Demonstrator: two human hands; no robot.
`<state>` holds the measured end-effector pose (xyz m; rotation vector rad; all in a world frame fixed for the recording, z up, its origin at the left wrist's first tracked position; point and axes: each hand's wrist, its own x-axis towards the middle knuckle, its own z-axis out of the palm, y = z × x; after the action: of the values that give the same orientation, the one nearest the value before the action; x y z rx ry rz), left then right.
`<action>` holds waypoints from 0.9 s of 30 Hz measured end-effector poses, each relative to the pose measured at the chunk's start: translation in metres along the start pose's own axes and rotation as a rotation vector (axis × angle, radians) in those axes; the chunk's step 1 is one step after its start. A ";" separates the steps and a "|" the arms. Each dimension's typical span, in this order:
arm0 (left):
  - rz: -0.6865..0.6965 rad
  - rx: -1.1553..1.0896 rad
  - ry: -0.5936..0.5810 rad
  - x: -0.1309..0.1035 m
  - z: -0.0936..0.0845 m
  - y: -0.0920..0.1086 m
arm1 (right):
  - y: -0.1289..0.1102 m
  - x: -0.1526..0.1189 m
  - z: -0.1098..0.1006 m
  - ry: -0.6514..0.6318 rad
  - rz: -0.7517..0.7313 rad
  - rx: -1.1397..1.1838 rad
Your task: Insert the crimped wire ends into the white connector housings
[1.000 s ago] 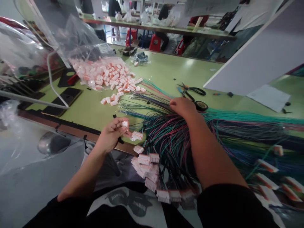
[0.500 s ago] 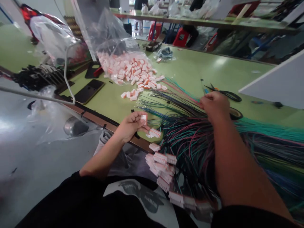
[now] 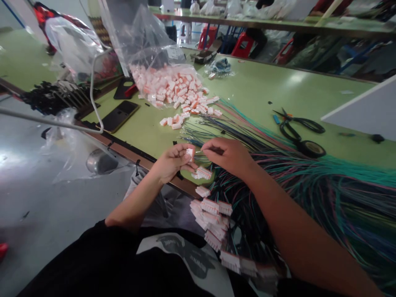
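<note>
Between the thumb and fingers of my left hand [image 3: 173,162] is a small white and orange connector [image 3: 189,154]. My right hand [image 3: 225,154] is just right of it, thumb and forefinger pinched on a thin wire end [image 3: 198,151] that points at the connector. Below my left hand lie more connectors [image 3: 204,173], and a stack of wired connectors [image 3: 211,206] hangs along the table edge. A large bundle of green, pink and dark wires [image 3: 278,165] runs under my right forearm. Loose connectors [image 3: 182,88] spill from a clear plastic bag [image 3: 148,45] behind.
Black scissors [image 3: 305,121] and a roll of black tape [image 3: 312,148] lie at the right. A dark phone [image 3: 120,115] rests at the left edge. A bent metal rod [image 3: 93,90] crosses the left side. Red stools [image 3: 243,45] stand beyond the green table [image 3: 272,82].
My right hand has moved left from the wires near the scissors to beside the connector. My left hand has kept hold of the connector, and the view has shifted slightly.
</note>
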<state>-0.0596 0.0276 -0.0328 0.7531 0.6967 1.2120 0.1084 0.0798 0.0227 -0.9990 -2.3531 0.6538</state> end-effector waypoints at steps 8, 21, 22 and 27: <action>0.002 0.031 0.018 0.000 0.001 -0.001 | -0.004 0.000 0.005 -0.024 -0.038 -0.071; 0.074 0.209 0.124 -0.004 0.009 -0.002 | -0.012 -0.001 0.008 -0.086 0.098 -0.292; 0.081 0.230 0.136 -0.005 0.010 -0.002 | -0.012 -0.001 0.009 -0.085 0.104 -0.303; 0.104 0.351 0.181 -0.008 0.016 0.000 | -0.013 -0.002 0.019 -0.055 0.091 -0.345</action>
<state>-0.0481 0.0176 -0.0227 0.9869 1.0481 1.2787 0.0917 0.0657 0.0155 -1.2537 -2.5356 0.3144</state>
